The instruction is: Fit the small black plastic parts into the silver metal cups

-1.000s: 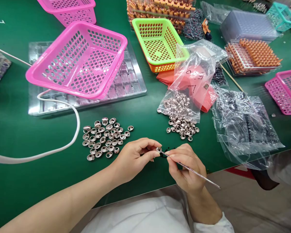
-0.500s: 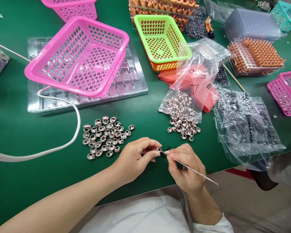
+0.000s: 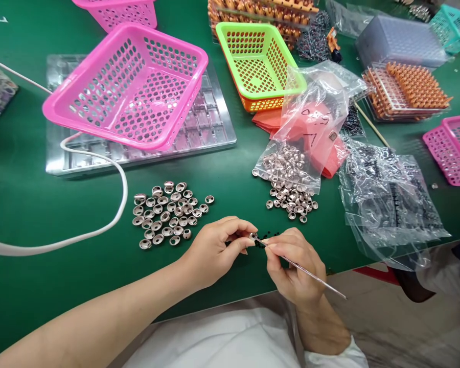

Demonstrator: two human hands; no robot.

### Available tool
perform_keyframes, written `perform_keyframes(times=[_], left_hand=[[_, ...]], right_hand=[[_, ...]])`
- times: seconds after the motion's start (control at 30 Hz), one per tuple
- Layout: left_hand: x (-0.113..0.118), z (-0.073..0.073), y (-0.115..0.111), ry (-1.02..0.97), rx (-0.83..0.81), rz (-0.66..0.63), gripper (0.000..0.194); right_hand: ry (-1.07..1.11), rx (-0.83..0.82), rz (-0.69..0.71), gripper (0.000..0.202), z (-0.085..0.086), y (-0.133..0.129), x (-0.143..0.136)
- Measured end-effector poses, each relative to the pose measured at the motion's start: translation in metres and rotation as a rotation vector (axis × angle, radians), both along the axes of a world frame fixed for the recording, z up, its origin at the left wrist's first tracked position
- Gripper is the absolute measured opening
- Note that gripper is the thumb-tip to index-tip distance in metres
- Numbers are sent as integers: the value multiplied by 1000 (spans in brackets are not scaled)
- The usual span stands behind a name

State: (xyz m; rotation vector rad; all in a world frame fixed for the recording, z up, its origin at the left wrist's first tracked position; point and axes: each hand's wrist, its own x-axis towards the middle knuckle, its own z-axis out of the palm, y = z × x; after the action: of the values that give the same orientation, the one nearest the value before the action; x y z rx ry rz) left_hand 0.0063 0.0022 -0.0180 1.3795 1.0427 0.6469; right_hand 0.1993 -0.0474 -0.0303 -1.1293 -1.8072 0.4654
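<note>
My left hand [image 3: 218, 249] pinches a small silvery metal cup [image 3: 253, 236] between thumb and fingers. A thin metal rod [image 3: 314, 276] is held in my right hand [image 3: 297, 263], its tip touching or inside the cup; which of the two is hidden. Tiny black pieces [image 3: 273, 235] lie on the green table [image 3: 237, 194] just behind the fingertips. To the left, several loose metal cups [image 3: 174, 221] are spread out. More metal cups [image 3: 291, 199] spill from a clear bag [image 3: 310, 117] beyond my right hand.
A pink basket [image 3: 145, 110] rests on a clear-and-silver tray [image 3: 218, 122], with a white cable [image 3: 124, 194] beside it. Behind are a green basket [image 3: 253, 76] and orange parts [image 3: 417, 84]. At right lie plastic bags [image 3: 391, 204] and another pink basket [image 3: 444, 148].
The camera view has shifted slightly. Both hands keep their grips on the cup and rod, with hardly any movement between them.
</note>
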Motion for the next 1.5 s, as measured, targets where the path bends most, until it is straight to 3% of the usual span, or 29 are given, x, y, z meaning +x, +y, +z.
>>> perform_keyframes(times=[0.3,0.8,1.5], left_hand=[[0,-3,-2,32,63,-6,15],[-1,3,8,-51,-173,1,17],[0,4,6,-42,-177,2,18]], right_hand=[[14,-23,41,33,0,3,-1],[72,9,-52,35,-1,0,0],[32,19,-21,37,0,0,1]])
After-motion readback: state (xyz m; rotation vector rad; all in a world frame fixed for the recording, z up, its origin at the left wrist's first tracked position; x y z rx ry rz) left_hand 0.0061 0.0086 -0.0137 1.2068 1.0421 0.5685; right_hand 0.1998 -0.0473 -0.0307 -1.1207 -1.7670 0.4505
